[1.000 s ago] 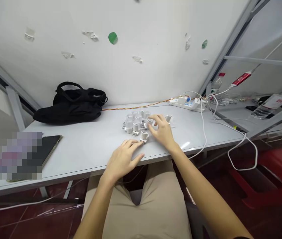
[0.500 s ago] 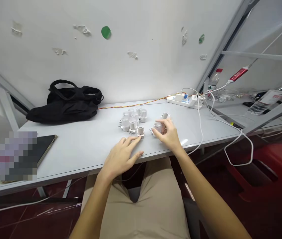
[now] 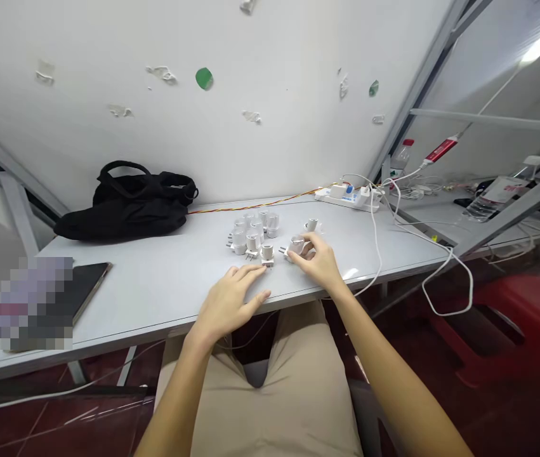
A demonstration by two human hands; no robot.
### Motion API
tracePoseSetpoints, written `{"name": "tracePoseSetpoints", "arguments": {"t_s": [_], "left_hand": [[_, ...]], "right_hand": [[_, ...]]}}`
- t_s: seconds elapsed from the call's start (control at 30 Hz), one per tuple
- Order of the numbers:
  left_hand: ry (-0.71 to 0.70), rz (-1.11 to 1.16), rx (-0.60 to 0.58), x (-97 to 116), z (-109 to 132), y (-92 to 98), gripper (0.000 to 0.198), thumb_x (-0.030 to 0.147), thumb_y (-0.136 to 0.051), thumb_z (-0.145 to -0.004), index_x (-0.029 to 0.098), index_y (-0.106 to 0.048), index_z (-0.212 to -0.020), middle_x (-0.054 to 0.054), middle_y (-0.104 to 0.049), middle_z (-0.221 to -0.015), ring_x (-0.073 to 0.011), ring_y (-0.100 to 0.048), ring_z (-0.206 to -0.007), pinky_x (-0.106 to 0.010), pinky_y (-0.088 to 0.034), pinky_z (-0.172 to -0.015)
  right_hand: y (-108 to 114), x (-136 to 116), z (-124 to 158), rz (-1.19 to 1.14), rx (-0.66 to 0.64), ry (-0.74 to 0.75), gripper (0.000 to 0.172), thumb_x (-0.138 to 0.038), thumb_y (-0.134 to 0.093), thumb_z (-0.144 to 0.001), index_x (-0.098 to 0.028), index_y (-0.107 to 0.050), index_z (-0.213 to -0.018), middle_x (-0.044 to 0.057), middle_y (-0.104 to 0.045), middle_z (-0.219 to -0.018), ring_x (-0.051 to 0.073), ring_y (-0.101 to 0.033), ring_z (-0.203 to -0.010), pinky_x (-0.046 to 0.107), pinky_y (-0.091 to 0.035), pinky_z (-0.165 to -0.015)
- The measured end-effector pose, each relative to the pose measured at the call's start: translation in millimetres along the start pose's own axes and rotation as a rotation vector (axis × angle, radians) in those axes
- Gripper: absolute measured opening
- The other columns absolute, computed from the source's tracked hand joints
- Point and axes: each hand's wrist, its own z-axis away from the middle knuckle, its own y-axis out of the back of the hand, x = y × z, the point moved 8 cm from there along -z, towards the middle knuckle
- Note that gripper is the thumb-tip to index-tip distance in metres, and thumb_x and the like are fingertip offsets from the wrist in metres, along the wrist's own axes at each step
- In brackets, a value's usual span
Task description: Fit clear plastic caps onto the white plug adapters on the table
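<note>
My right hand [image 3: 316,259] pinches a small white plug-in unit with a clear cup [image 3: 296,244], its prongs pointing left, low over or on the table. My left hand [image 3: 232,297] rests open at the table's front, fingers stretched out. Its fingertips lie close to a white plug base [image 3: 267,252] with a metallic-looking round top; whether they touch is hard to tell. Behind it stands a cluster of several similar plugs, some with clear cups [image 3: 238,241]. Another uncovered plug base [image 3: 311,225] sits just beyond my right hand, partly beside a clear piece.
A black bag [image 3: 131,203] lies at the back left, and a dark tablet-like slab [image 3: 86,285] at the left. A power strip [image 3: 346,198] with white cables [image 3: 377,241] stands at the back right. Right of the table is a red stool [image 3: 526,317].
My right hand has shifted slightly left with the clear-cupped plug, nearer the plug base by my left hand. My left fingers have drawn back a little from that base. The view has tilted slightly.
</note>
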Motion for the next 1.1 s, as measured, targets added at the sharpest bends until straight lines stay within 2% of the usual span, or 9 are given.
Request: {"name": "tracePoseSetpoints", "arguments": {"t_s": [0.1, 0.2, 0.3, 0.47, 0.6, 0.77, 0.83, 1.0, 1.1], "left_hand": [[0.003, 0.004, -0.003, -1, -1, -1.5, 0.051, 0.052, -0.051, -0.101, 0.029, -0.055, -0.146, -0.004, -0.059, -0.148, -0.0288, -0.056, -0.127, -0.044, -0.051, -0.104], [0.026, 0.002, -0.016, -3, -3, -3.7, 0.053, 0.054, -0.051, -0.100, 0.031, -0.052, -0.148, -0.003, -0.056, -0.152, -0.0300, -0.055, -0.129, -0.045, -0.050, -0.105], [0.047, 0.036, 0.013, -4, -7, -1.6, 0.058, 0.056, -0.052, -0.099, 0.029, -0.049, -0.151, -0.006, -0.054, -0.153, -0.0303, -0.056, -0.130, -0.044, -0.050, -0.104], [0.088, 0.252, 0.060, -3, -13, -2.1, 0.071, 0.058, -0.066, -0.091, 0.030, -0.044, -0.152, -0.008, -0.059, -0.144, -0.0234, -0.068, -0.100, -0.036, -0.056, -0.088], [-0.019, 0.423, 0.142, 13, -22, -3.7, 0.043, 0.045, -0.072, -0.090, 0.024, -0.065, -0.128, -0.006, -0.072, -0.122, -0.0238, -0.068, -0.105, -0.034, -0.054, -0.091], [0.023, 0.512, 0.138, 12, -26, -8.7, 0.037, 0.042, -0.071, -0.090, 0.025, -0.069, -0.122, -0.004, -0.076, -0.113, -0.0223, -0.070, -0.094, -0.034, -0.057, -0.083], [0.042, 0.508, 0.125, 9, -25, -7.7, 0.036, 0.044, -0.071, -0.089, 0.025, -0.070, -0.120, -0.003, -0.077, -0.110, -0.0219, -0.070, -0.089, -0.035, -0.057, -0.083], [0.114, 0.514, 0.187, 1, -22, 1.1, 0.034, 0.047, -0.069, -0.089, 0.022, -0.070, -0.111, -0.006, -0.075, -0.109, -0.0225, -0.071, -0.094, -0.033, -0.061, -0.077], [0.121, 0.519, 0.232, 0, -21, 2.1, 0.030, 0.046, -0.070, -0.088, 0.022, -0.068, -0.105, -0.006, -0.073, -0.111, -0.0212, -0.071, -0.096, -0.033, -0.061, -0.080]], "right_hand": [[6, 3, 3, -0.111, 0.054, -0.045, 0.033, -0.041, -0.078, -0.075, -0.023, -0.059, -0.095, 0.003, -0.066, -0.084, 0.019, -0.064, -0.073, 0.032, -0.055, -0.060], [8, 0, 6, -0.303, 0.026, -0.032, 0.036, -0.046, -0.079, -0.077, -0.024, -0.058, -0.096, 0.004, -0.067, -0.090, 0.022, -0.068, -0.085, 0.034, -0.060, -0.066], [6, -9, 9, -0.407, -0.069, 0.018, 0.041, -0.052, -0.081, -0.075, -0.025, -0.060, -0.098, 0.006, -0.070, -0.094, 0.025, -0.070, -0.089, 0.039, -0.062, -0.072], [-9, -20, 16, -0.423, -0.319, 0.107, 0.044, -0.050, -0.085, -0.074, -0.023, -0.070, -0.106, 0.008, -0.073, -0.103, 0.026, -0.072, -0.093, 0.041, -0.062, -0.079], [-17, -23, 20, -0.437, -0.428, 0.114, 0.040, -0.039, -0.088, -0.074, -0.024, -0.074, -0.108, 0.007, -0.075, -0.105, 0.025, -0.072, -0.096, 0.040, -0.061, -0.083], [-17, -23, 18, -0.417, -0.438, 0.111, 0.038, -0.044, -0.087, -0.075, -0.026, -0.075, -0.105, 0.005, -0.074, -0.103, 0.024, -0.071, -0.094, 0.039, -0.061, -0.080], [-13, -19, 16, -0.419, -0.400, 0.101, 0.040, -0.049, -0.087, -0.073, -0.025, -0.075, -0.103, 0.006, -0.074, -0.100, 0.024, -0.071, -0.092, 0.040, -0.062, -0.080], [11, 3, 9, -0.493, -0.056, -0.001, 0.039, -0.052, -0.082, -0.076, -0.025, -0.070, -0.102, 0.007, -0.070, -0.100, 0.024, -0.069, -0.087, 0.037, -0.062, -0.064], [13, 9, 7, -0.368, 0.007, -0.043, 0.037, -0.048, -0.076, -0.079, -0.025, -0.066, -0.106, 0.007, -0.067, -0.106, 0.020, -0.066, -0.084, 0.032, -0.060, -0.059]]}}
